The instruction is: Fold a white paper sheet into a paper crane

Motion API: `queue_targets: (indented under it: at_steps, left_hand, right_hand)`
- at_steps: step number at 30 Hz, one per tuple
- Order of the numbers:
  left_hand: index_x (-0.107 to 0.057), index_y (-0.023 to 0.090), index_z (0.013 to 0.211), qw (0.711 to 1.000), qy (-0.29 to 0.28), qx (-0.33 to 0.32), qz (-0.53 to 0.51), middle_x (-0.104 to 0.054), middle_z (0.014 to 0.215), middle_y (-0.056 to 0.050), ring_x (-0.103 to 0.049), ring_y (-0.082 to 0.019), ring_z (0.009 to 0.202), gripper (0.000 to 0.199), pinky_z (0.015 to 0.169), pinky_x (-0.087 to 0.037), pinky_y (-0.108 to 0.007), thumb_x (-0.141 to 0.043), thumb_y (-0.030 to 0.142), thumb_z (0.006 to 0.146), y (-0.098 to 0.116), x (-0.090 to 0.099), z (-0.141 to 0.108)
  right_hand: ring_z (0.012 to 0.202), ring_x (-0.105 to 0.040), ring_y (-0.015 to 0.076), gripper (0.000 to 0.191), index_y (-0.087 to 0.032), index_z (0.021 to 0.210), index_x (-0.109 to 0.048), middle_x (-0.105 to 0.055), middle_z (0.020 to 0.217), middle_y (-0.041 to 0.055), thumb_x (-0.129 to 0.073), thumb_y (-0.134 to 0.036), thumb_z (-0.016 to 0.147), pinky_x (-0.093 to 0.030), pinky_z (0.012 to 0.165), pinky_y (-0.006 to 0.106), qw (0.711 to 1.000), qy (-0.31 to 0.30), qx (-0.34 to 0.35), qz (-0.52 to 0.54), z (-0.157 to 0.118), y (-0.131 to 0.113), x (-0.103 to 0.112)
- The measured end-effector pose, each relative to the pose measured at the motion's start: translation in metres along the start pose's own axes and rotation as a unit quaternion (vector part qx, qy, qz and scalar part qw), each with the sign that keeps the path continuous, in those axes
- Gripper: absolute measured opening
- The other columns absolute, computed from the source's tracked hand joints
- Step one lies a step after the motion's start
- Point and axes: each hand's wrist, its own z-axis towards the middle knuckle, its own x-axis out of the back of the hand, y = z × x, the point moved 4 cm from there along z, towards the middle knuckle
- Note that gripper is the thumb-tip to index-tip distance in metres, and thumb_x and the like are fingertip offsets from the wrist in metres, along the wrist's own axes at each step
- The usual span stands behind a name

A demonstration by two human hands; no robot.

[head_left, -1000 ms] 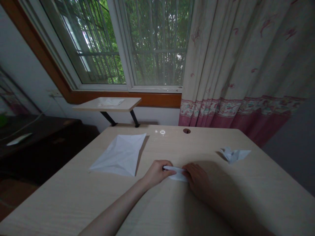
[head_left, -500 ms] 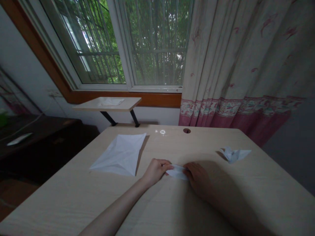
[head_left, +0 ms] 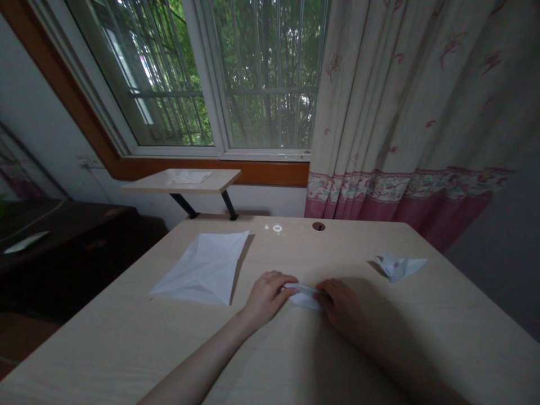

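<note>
Left hand pinching the left end of a folded paper between thumb and fingers; right hand closed on its right end, fingertips partly hidden. The paper lies on the near side of the cable hole in the desk. Unequal pull between the hands could skew the fold or tear the thin paper; a slack pinch could let its layers slip apart. Left of the hole and nearer the person, a creased sheet has a raised edge, which a passing forearm might catch. Right of the hole, also nearer, a folded figure could be crushed by a stray sleeve-side knock.
</note>
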Motion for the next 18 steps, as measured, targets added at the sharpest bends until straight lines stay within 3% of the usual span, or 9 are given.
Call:
queue_targets:
  at_steps: [3,6,9,12,18]
  left_hand:
    - [-0.057,0.021,0.119,0.993,0.079,-0.061,0.064,-0.064,0.116,-0.008,-0.055,-0.025,0.108,0.042,0.095,-0.042,-0.038,-0.065,0.046,0.086,0.014,0.008,-0.003]
    - [-0.055,0.02,0.118,0.981,0.121,-0.113,0.098,-0.061,0.117,-0.01,-0.054,-0.025,0.11,0.036,0.097,-0.042,-0.039,-0.062,0.038,0.089,0.025,0.01,-0.007]
    - [-0.057,0.02,0.113,0.973,0.102,-0.167,0.12,-0.063,0.111,-0.009,-0.057,-0.022,0.105,0.022,0.092,-0.046,-0.036,-0.057,0.029,0.093,0.031,0.003,-0.01]
    - [-0.056,0.02,0.117,0.965,0.079,-0.216,0.129,-0.062,0.113,-0.009,-0.058,-0.021,0.104,0.024,0.089,-0.048,-0.035,-0.053,0.021,0.093,0.031,-0.005,-0.012]
    - [-0.058,0.018,0.115,0.953,0.068,-0.248,0.163,-0.062,0.115,-0.01,-0.059,-0.022,0.103,0.024,0.088,-0.052,-0.036,-0.051,0.017,0.092,0.029,-0.011,-0.013]
  right_hand:
    - [0.079,-0.068,0.0224,0.018,-0.019,0.085,-0.07,-0.073,0.085,0.0073,-0.052,-0.018,0.086,-0.05,0.076,0.034,0.998,0.003,-0.046,0.031,0.002,0.002,0.007]
    - [0.074,-0.069,0.0212,0.02,-0.021,0.084,-0.071,-0.075,0.082,0.0058,-0.051,-0.019,0.086,-0.051,0.071,0.031,0.989,0.003,-0.099,0.113,0.006,0.001,0.015]
    - [0.07,-0.069,0.0208,0.019,-0.023,0.078,-0.071,-0.075,0.077,0.0037,-0.053,-0.02,0.082,-0.052,0.067,0.03,0.963,-0.005,-0.133,0.236,0.008,0.002,0.015]
    - [0.072,-0.069,0.0241,0.011,-0.021,0.075,-0.072,-0.074,0.077,0.005,-0.062,-0.025,0.072,-0.053,0.066,0.032,0.904,-0.003,-0.191,0.382,0.007,0.008,0.002]
    - [0.06,-0.066,0.0239,0.021,-0.02,0.076,-0.068,-0.07,0.063,0.0024,-0.074,-0.034,0.062,-0.05,0.055,0.031,0.86,0.008,-0.209,0.465,0.004,0.017,-0.023]
